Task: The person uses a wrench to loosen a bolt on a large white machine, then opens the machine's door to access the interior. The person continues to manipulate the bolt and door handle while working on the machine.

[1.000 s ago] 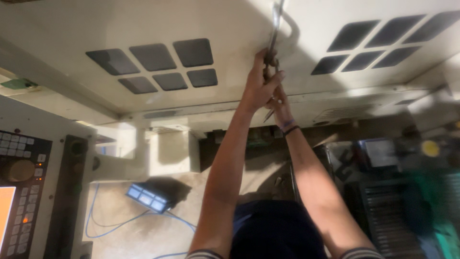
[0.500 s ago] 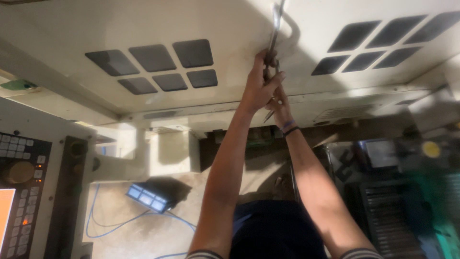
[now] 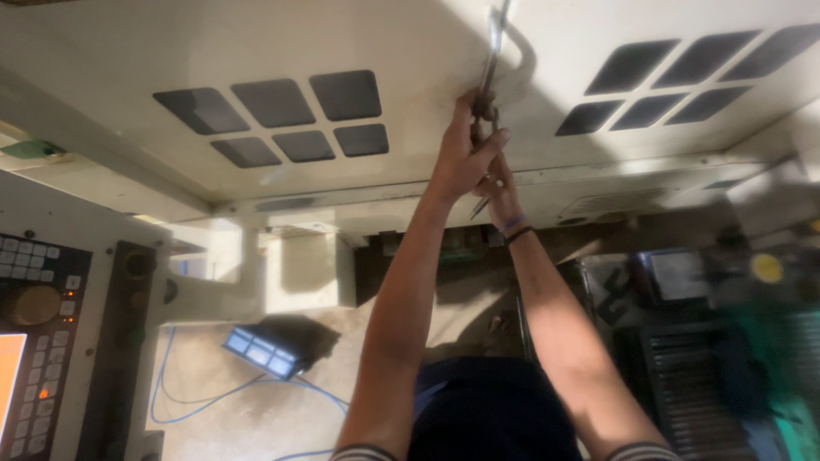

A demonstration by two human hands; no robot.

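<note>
Cream-painted machine housing (image 3: pixel 410 51) filled the upper part of the head view, broken by two groups of dark window panes: five panes (image 3: pixel 282 115) off to the left of the fingers and six slanted panes (image 3: pixel 675 81) off to the right. One metal door handle (image 3: pixel 495 60) ran up from the fingers to the top edge. Both arms reached up to it from below. The left hand (image 3: pixel 465 158) was wrapped around the lower end of the handle, fingers (image 3: pixel 491 145) curled tight on it. The right hand (image 3: pixel 500 192) sat just beneath, touching the left, with two bands on its wrist; a thin pointed metal tool (image 3: pixel 478 207) stuck out below it, but whether its fingers pinched that tool I could not tell. Well below and left of the fingers lay one control panel (image 3: pixel 34 341) with rows of keys, one blue-lit lamp (image 3: pixel 263 352) on the floor, and a looping blue cable (image 3: pixel 205 397).
</note>
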